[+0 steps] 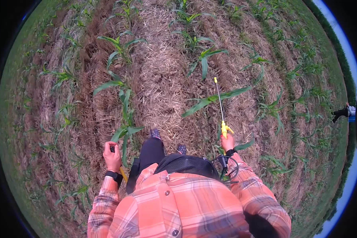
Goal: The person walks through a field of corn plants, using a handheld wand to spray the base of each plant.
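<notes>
Nearest to me is my checked orange shirt [186, 202], with a black mesh bag [186, 164] at my waist and a thin dark hose [231, 182] looping by my right forearm. On the left, my left grip [112, 156] is curled around a black knob [112, 149], only partly visible; a yellow bar [123, 174] shows beside that wrist, though I cannot tell whether the two join.

On the right, my right grip [227, 142] is closed around the near end of a spray wand [222, 115], just below its yellow valve [225, 129]. The wand lies straight out on the far side of that hand, its long axis running near to far and leaning a little left. My right hand is the one on it; my left is well apart, near a leafy plant [127, 129].

My patterned shoes [155, 133] stand on straw [162, 79] between two plant rows. Farther out, the metal shaft passes over a long green leaf [238, 93], and the yellow nozzle [215, 80] points toward a larger plant [204, 59] just beyond. Whether any spray leaves it I cannot tell. At the far right, another person [341, 114] is in the field, before dark trees [341, 59] and sky.
</notes>
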`<move>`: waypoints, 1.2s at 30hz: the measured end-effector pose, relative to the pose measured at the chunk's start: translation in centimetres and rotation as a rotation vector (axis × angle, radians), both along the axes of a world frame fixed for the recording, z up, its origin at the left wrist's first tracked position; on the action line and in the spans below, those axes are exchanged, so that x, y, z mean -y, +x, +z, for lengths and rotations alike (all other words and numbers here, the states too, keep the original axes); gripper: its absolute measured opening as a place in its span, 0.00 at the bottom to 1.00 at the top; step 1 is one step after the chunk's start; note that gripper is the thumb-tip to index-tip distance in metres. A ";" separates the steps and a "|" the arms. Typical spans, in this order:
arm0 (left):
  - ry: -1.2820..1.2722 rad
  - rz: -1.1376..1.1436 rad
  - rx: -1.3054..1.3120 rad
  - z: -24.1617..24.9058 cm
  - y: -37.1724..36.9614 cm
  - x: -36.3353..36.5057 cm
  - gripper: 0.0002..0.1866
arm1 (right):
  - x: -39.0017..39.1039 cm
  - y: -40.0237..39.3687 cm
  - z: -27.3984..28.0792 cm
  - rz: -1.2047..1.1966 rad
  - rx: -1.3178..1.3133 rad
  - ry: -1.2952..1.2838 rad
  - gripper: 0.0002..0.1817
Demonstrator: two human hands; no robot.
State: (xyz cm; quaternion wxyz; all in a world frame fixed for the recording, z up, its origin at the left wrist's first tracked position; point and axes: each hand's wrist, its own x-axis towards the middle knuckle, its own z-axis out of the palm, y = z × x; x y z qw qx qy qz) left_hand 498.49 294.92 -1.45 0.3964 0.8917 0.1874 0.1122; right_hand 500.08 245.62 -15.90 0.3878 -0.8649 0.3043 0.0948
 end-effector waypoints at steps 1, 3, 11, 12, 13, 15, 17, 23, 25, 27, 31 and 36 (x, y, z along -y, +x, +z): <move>-0.004 0.003 -0.002 -0.7 1.0 -0.7 0.02 | -0.8 0.9 -0.1 0.065 0.026 -0.057 0.06; -0.066 -0.001 -0.068 0.0 3.7 -1.1 0.03 | -2.1 1.3 -1.7 0.190 0.071 -0.170 0.07; -0.194 0.017 -0.076 1.2 11.7 -7.0 0.02 | -14.7 9.8 4.5 0.491 -0.072 -0.054 0.13; -0.191 0.005 -0.042 0.8 12.3 -7.9 0.02 | -15.8 10.8 4.9 0.522 -0.070 0.035 0.14; -0.192 0.001 -0.035 0.7 12.9 -8.5 0.02 | -16.8 11.7 5.2 0.550 -0.068 0.123 0.14; -0.153 -0.004 0.010 0.6 14.0 -9.2 0.02 | -18.5 13.4 5.8 0.695 -0.052 0.120 0.14; -0.177 0.003 0.004 0.6 14.9 -9.7 0.02 | -19.9 15.0 6.6 0.801 -0.085 0.205 0.15; -0.234 0.026 -0.029 1.7 18.2 -10.9 0.02 | -21.8 18.3 8.2 0.897 -0.149 0.428 0.14; -0.243 0.035 -0.018 1.3 19.2 -11.1 0.02 | -21.9 19.3 7.7 0.879 -0.139 0.466 0.14; -0.197 0.048 0.003 1.2 20.5 -11.1 0.01 | -21.9 20.9 7.3 0.852 -0.149 0.477 0.14; -0.194 0.056 0.018 2.0 23.9 -10.8 0.02 | -21.4 25.1 7.4 0.768 -0.316 0.355 0.15; -0.125 -0.007 0.003 1.9 30.1 -9.0 0.02 | -17.8 30.4 4.7 0.548 -0.071 0.113 0.15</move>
